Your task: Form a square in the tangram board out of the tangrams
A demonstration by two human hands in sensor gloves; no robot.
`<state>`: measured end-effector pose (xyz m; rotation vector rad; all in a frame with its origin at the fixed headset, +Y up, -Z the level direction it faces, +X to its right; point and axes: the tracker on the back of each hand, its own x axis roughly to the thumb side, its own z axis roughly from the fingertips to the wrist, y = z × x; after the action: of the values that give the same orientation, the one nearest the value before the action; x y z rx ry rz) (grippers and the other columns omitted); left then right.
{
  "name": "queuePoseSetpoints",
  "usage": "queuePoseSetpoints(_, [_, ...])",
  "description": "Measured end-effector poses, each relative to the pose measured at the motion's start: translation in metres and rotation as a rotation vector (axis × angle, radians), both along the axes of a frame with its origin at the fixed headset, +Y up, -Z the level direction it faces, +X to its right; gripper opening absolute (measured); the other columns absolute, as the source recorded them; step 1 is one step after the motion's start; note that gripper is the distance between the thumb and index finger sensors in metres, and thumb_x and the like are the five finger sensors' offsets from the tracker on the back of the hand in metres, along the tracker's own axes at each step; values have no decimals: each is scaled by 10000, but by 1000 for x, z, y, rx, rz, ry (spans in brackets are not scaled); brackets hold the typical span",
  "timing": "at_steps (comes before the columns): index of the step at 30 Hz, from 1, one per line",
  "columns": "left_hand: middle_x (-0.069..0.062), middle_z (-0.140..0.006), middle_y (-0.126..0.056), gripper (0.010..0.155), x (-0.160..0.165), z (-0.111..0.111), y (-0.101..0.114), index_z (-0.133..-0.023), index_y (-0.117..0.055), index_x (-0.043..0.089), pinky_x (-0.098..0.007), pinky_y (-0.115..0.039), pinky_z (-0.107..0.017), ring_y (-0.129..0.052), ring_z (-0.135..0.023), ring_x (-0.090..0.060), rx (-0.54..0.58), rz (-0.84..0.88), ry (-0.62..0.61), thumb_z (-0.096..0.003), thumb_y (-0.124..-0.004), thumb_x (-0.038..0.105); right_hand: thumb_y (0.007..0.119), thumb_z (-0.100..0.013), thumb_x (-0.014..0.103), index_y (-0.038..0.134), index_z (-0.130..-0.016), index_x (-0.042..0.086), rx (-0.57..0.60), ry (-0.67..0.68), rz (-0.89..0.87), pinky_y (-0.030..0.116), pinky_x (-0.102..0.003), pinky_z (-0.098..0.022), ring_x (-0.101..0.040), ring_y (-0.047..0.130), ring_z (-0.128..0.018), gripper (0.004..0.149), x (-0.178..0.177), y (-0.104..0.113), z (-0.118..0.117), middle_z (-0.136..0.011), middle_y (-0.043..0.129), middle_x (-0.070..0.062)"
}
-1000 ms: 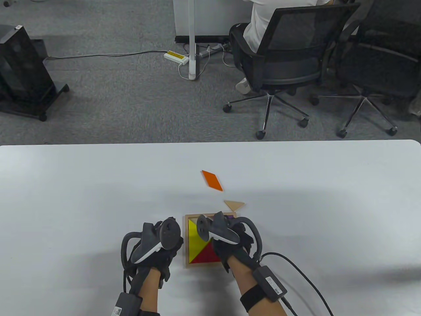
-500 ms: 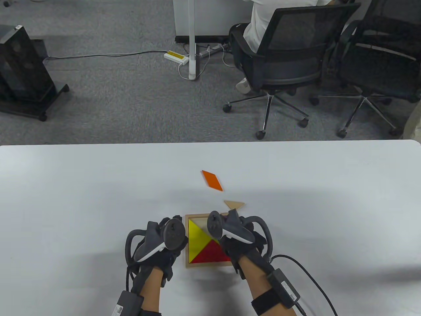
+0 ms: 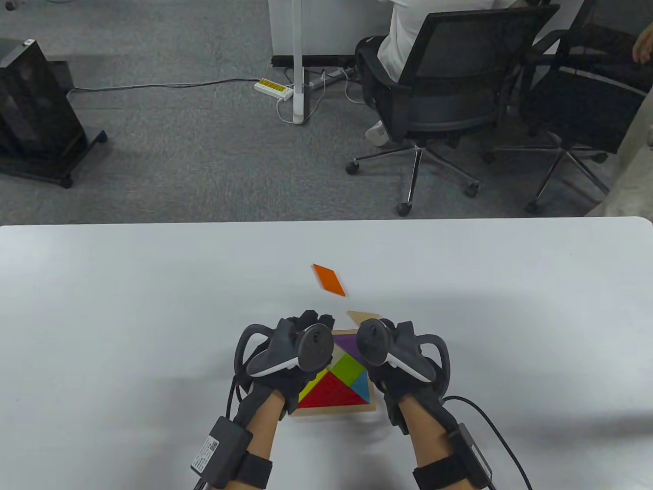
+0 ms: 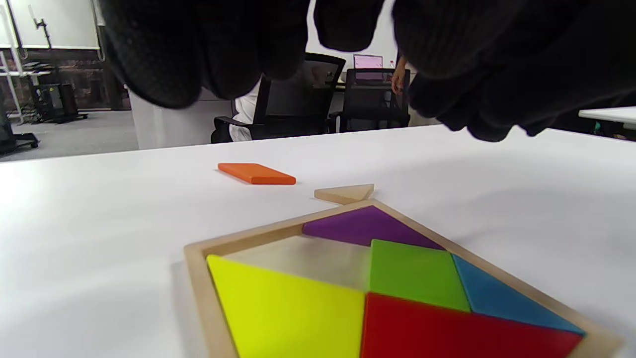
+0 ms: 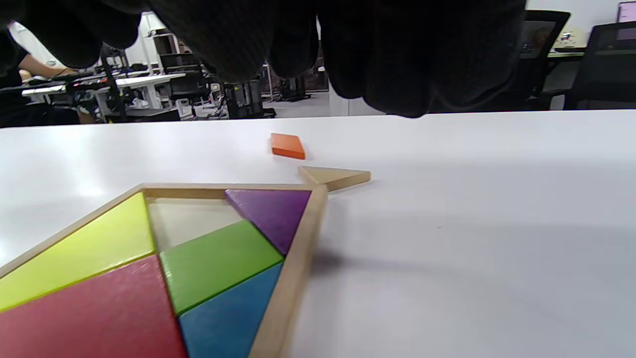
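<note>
The tangram board (image 3: 334,409) lies on the white table (image 3: 127,306), holding yellow, red, green, blue and purple pieces. The left hand (image 3: 296,347) and right hand (image 3: 393,352) hover over its sides; finger state cannot be told. The orange parallelogram (image 3: 329,279) and plain wooden triangle (image 4: 345,193) lie beyond the board, the triangle just beside its far corner.

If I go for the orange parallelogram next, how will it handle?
The orange parallelogram looks like a rigid painted block, so it probably won't flex. It lies flat on the table, so it likely slides rather than rolls. Its low edges may make pinching fiddly.
</note>
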<state>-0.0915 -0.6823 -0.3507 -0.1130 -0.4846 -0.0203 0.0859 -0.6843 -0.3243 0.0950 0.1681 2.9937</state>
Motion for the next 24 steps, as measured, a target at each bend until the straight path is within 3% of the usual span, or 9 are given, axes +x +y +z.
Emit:
queuePoseSetpoints(8, [-228,-1148,-620,722,38,-46,-7,-1142,-534,161,-470,-880,-562,-861,-900,-495,-59,-1,-22,-519,-776,434,760,-526,310,639,-1068,107,-10,-122,-93,716,-631,-666,-483,806,-893,591,44,-9,-8,-1087,668,-199])
queuePoseSetpoints(15, [-197,-1135,-664,726,76,-84,-37,-1135,-548,161,-426,-931,-492,-952,-808,-507,-114,-55,-17,-511,-790,441,761,-525,314,643,-1065,103,-29,-214,-151,717,-633,-661,-486,810,-887,592,76,-18,-12,-1083,672,-205])
queuePoseSetpoints(24, [-194,-1114,-706,712,112,-110,-73,-1126,-569,162,-409,-961,-424,-1028,-719,-479,-126,-217,21,-512,-783,451,761,-526,316,643,-1066,102,-64,-287,-190,715,-635,-662,-490,807,-888,593,100,-30,-15,-1084,670,-208])
